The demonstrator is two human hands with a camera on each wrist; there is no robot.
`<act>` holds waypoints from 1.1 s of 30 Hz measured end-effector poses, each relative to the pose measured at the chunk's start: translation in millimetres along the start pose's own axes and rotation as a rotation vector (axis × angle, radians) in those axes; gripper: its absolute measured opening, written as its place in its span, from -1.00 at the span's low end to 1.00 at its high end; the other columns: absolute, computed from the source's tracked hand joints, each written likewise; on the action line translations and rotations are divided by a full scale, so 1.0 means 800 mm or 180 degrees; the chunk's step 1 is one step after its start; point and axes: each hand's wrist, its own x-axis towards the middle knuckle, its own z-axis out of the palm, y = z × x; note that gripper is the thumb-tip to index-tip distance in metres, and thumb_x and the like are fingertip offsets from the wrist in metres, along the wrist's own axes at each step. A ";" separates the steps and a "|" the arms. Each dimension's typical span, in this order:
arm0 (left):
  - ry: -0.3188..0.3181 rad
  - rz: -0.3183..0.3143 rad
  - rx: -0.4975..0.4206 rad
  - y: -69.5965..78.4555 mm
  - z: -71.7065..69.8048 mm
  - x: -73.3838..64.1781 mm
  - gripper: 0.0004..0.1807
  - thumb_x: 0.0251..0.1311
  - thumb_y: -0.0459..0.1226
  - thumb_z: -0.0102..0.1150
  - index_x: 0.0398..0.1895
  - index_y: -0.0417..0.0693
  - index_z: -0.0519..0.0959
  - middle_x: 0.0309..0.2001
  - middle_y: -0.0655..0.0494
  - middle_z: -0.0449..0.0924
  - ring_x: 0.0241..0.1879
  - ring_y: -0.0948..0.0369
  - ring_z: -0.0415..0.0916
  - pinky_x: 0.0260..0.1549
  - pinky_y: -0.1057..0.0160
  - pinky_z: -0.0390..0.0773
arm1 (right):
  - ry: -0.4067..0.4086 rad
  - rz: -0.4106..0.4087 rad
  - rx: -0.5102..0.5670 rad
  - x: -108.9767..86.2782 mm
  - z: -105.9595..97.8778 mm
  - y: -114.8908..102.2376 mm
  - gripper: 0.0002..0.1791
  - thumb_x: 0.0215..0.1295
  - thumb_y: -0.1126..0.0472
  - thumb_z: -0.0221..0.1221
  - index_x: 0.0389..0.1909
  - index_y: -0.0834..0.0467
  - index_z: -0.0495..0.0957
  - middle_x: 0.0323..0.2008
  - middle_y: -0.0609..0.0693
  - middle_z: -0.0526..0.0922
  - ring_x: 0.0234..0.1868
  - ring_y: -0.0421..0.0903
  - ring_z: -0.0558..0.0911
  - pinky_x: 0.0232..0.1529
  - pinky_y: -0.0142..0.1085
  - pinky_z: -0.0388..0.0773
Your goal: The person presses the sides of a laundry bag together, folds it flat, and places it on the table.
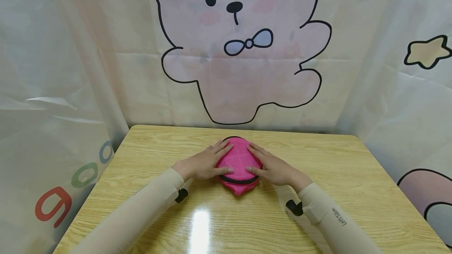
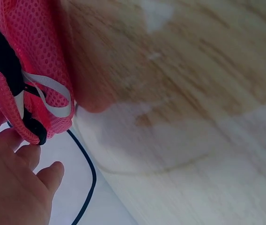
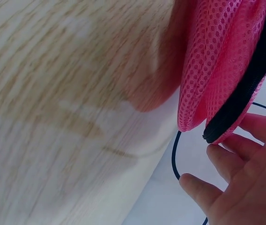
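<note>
A bright pink mesh pouch (image 1: 238, 158) with a black zipper band lies near the middle of the wooden table. My left hand (image 1: 204, 164) rests on its left side, fingers extended over the top and thumb along the near edge. Mirroring it, my right hand (image 1: 277, 168) lies against the right side with its fingers straight. In the left wrist view a white ribbon loop (image 2: 60, 111) hangs by the dark band. The right wrist view shows the zipper (image 3: 243, 84) running along the pouch's edge, fingertips touching near it. What the pouch contains is hidden.
The pale wood table (image 1: 148, 207) has rounded far corners. Behind it hangs a curtain (image 1: 233, 89) printed with a bear, and printed curtains also stand at both sides. A bright light reflection (image 1: 199, 230) shows on the tabletop near the front.
</note>
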 end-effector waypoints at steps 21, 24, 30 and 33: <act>-0.0065 -0.0048 0.0063 -0.001 0.011 0.002 0.01 0.45 0.33 -0.09 0.72 0.04 -0.18 0.72 -0.01 -0.29 0.70 -0.09 -0.29 0.62 -0.16 -0.02 | -0.0051 0.0017 -0.0034 0.002 0.011 0.007 -0.05 0.50 -0.29 0.09 0.68 0.10 -0.03 0.70 0.09 -0.09 0.65 0.23 0.09 0.56 0.21 0.17; -0.0107 -0.0084 0.0052 -0.001 0.012 0.003 0.03 0.45 0.33 -0.09 0.72 0.02 -0.20 0.72 0.00 -0.31 0.70 -0.07 -0.31 0.63 -0.15 -0.03 | -0.0052 0.0010 -0.0059 0.003 0.015 0.010 -0.05 0.51 -0.30 0.08 0.68 0.10 -0.04 0.70 0.10 -0.10 0.66 0.22 0.08 0.57 0.20 0.16; -0.0126 -0.0134 0.0078 -0.004 0.017 0.004 0.05 0.44 0.37 -0.14 0.72 0.01 -0.22 0.72 0.02 -0.32 0.70 -0.06 -0.33 0.63 -0.14 -0.04 | -0.0074 0.0030 -0.0063 0.004 0.018 0.010 -0.05 0.52 -0.27 0.09 0.68 0.10 -0.06 0.70 0.11 -0.12 0.66 0.22 0.07 0.58 0.19 0.15; -0.0136 -0.0163 0.0068 -0.004 0.019 0.004 0.05 0.43 0.38 -0.15 0.72 0.02 -0.23 0.72 0.03 -0.34 0.70 -0.03 -0.35 0.63 -0.15 -0.03 | -0.0074 0.0020 -0.0016 0.005 0.019 0.009 -0.06 0.53 -0.23 0.10 0.68 0.13 -0.05 0.69 0.14 -0.11 0.65 0.24 0.08 0.57 0.21 0.16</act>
